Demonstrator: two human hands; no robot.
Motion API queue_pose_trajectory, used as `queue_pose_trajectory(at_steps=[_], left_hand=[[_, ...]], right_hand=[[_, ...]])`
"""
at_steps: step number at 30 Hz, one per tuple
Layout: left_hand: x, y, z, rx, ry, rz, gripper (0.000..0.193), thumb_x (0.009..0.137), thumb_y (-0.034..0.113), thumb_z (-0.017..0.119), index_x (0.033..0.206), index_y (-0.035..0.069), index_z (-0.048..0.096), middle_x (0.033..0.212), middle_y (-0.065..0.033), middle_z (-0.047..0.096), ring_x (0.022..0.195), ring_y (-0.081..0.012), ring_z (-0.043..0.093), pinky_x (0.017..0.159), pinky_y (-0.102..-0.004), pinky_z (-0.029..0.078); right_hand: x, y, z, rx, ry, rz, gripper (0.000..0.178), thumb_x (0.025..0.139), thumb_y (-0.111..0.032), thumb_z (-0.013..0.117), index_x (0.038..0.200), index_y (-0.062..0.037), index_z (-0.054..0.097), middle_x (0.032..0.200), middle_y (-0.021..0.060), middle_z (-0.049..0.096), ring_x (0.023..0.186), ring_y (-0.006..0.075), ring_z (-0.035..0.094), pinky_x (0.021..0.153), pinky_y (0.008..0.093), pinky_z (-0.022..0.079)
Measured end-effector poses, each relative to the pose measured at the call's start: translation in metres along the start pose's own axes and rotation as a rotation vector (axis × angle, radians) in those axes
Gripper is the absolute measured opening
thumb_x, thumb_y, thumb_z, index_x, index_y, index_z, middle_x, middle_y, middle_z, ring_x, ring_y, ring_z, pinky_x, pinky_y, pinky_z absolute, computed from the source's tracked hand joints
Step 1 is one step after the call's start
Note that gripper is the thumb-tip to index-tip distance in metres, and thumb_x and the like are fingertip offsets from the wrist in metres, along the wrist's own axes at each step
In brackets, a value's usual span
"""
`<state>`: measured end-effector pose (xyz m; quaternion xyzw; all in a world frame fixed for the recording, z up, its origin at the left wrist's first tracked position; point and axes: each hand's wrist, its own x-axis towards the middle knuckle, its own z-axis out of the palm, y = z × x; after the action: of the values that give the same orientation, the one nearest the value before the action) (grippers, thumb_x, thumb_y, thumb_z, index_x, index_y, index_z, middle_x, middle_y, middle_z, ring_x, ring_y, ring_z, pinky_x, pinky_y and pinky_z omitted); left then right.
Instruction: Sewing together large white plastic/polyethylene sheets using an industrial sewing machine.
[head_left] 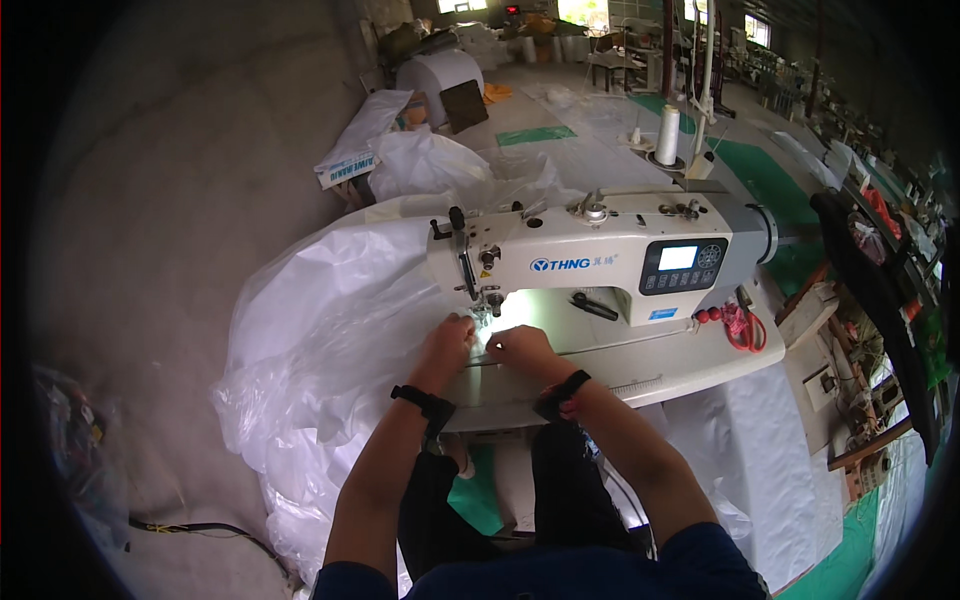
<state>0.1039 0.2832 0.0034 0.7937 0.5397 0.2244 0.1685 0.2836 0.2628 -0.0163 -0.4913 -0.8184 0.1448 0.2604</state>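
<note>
A white industrial sewing machine point(585, 235) stands in front of me, its lamp lighting the needle area. My left hand point(450, 343) is just left of the presser foot, fingers closed in a pinch. Close by on the right, my right hand point(523, 350) is pinched too, its fingertips in the bright light below the needle. Whatever the fingers hold is too small to make out. A large sheet of thin white plastic point(330, 320) spreads over the machine's left side and hangs down beside the bed, its edge reaching near my left hand.
Black thread snips point(595, 305) lie under the machine arm. Red-handled scissors point(748, 330) rest at the table's right end. A white thread cone point(668, 138) stands behind the machine. White material point(745, 450) hangs at the right front. Crumpled plastic bags point(430, 165) lie beyond, left.
</note>
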Motion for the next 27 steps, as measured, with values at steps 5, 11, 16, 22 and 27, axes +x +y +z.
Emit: queue_pose_trajectory(at_steps=[5, 11, 16, 22, 27], left_hand=[[-0.006, -0.022, 0.013, 0.098, 0.048, 0.306, 0.014, 0.079, 0.016, 0.059, 0.088, 0.008, 0.066, 0.094, -0.0110, 0.060, 0.087, -0.0330, 0.058, 0.075, -0.0407, 0.048], [-0.009, -0.027, 0.021, 0.055, 0.107, 0.405, 0.017, 0.078, 0.013, 0.059, 0.091, 0.007, 0.069, 0.089, -0.0112, 0.060, 0.086, -0.0318, 0.057, 0.079, -0.0389, 0.047], [0.003, -0.026, 0.018, -0.134, 0.045, 0.191, 0.016, 0.079, 0.019, 0.061, 0.082, 0.006, 0.068, 0.081, -0.0142, 0.061, 0.079, -0.0318, 0.060, 0.073, -0.0403, 0.048], [0.024, -0.021, -0.007, 0.000, -0.272, -0.130, 0.020, 0.072, 0.024, 0.067, 0.079, 0.005, 0.064, 0.076, -0.0135, 0.062, 0.072, -0.0299, 0.061, 0.063, -0.0397, 0.048], [-0.001, 0.005, 0.007, 0.403, 0.165, 0.118, 0.005, 0.074, 0.009, 0.058, 0.077, 0.005, 0.059, 0.086, -0.0115, 0.060, 0.086, -0.0314, 0.058, 0.069, -0.0393, 0.047]], right_hand=[[0.018, -0.004, 0.007, 0.076, 0.004, 0.256, 0.024, 0.084, -0.030, 0.058, 0.094, -0.0120, 0.070, 0.083, 0.0096, 0.068, 0.078, 0.0286, 0.064, 0.071, 0.0375, 0.050], [0.016, 0.002, -0.002, 0.225, -0.062, 0.243, 0.026, 0.084, -0.032, 0.057, 0.094, -0.0106, 0.068, 0.088, 0.0111, 0.067, 0.084, 0.0291, 0.064, 0.073, 0.0384, 0.050], [0.014, 0.006, 0.003, 0.210, -0.062, 0.255, 0.021, 0.081, -0.030, 0.060, 0.092, -0.0152, 0.071, 0.084, 0.0095, 0.068, 0.082, 0.0274, 0.065, 0.072, 0.0377, 0.050], [0.038, -0.010, 0.007, 0.159, -0.219, 0.420, 0.018, 0.080, -0.025, 0.060, 0.083, -0.0113, 0.070, 0.074, 0.0088, 0.068, 0.063, 0.0225, 0.065, 0.063, 0.0357, 0.051], [0.050, 0.015, 0.027, 0.283, -0.143, 0.368, 0.022, 0.080, -0.019, 0.060, 0.073, 0.0015, 0.065, 0.065, 0.0153, 0.064, 0.060, 0.0268, 0.065, 0.060, 0.0359, 0.052]])
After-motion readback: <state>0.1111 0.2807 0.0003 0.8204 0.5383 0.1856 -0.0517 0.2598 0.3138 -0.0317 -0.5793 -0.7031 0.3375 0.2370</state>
